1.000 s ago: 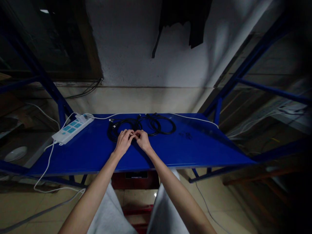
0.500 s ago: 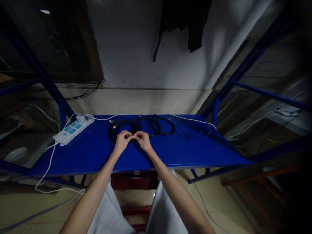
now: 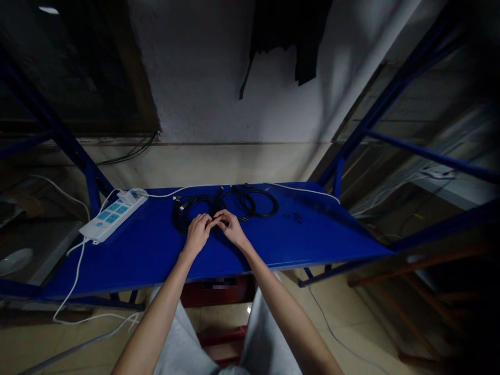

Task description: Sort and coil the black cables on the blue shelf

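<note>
Head cam: L hand & R hand meet at fingertips, touching or nearly; can't tell what's pinched, if anything. L black coil approx. 10 o'clock from them, R black coil approx. 2. Vs. 0.5 s ago, L fingers lie flatter, coils unmoved on blue table; prob. fine fingertip work, same spot. Pwr strip at 9.

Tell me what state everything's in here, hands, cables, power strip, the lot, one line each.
Left hand: fingers bent, grip unclear.
Right hand: fingers bent beside the left hand's, grip unclear.
Black cables: coiled in loops on the blue table.
Power strip: lying flat, adapter apparently plugged in, power status unclear.
White cord: lying loosely along the table's back edge.
Black cloth: hanging against the wall.
</note>
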A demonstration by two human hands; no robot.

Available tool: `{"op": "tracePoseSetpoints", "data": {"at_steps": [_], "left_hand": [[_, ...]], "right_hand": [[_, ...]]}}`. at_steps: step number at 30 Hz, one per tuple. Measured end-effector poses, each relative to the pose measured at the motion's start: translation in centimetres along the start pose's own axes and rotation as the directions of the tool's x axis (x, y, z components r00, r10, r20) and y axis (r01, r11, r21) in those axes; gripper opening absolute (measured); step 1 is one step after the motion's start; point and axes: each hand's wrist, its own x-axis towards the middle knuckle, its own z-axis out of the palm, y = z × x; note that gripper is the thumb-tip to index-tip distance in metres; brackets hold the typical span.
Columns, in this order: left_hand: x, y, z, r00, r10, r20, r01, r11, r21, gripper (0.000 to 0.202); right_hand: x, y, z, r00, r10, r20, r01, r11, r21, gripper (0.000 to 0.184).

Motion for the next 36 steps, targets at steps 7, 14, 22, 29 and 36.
{"op": "tracePoseSetpoints", "data": {"at_steps": [7,14,22,29,36], "left_hand": [[-0.50,0.53,0.12,0.997,0.077,-0.025,-0.069,0.972,0.223,0.017],[-0.35,0.12,0.24,0.996,0.075,-0.053,-0.067,0.988,0.139,0.020],[-0.79,0.40,-0.13,0.988,0.106,-0.115,-0.090,0.987,0.137,0.024],[-0.84,0.76,-0.35,0.987,0.091,-0.132,-0.077,0.991,0.106,0.017],[-0.98,1.00,-0.45,0.988,0.125,-0.086,-0.115,0.987,0.109,0.015]], "right_hand": [[0.02,-0.02,0.07,1.000,-0.001,-0.010,0.000,0.990,-0.143,0.019],[0.10,0.45,0.35,0.999,-0.009,-0.052,0.004,0.997,-0.081,0.019],[0.01,0.32,0.08,0.998,-0.061,0.004,0.062,0.998,-0.024,0.017],[-0.05,-0.44,-0.12,0.994,-0.100,0.047,0.104,0.990,-0.095,0.018],[0.04,-0.37,0.10,0.997,-0.069,0.022,0.071,0.995,-0.064,0.013]]}}
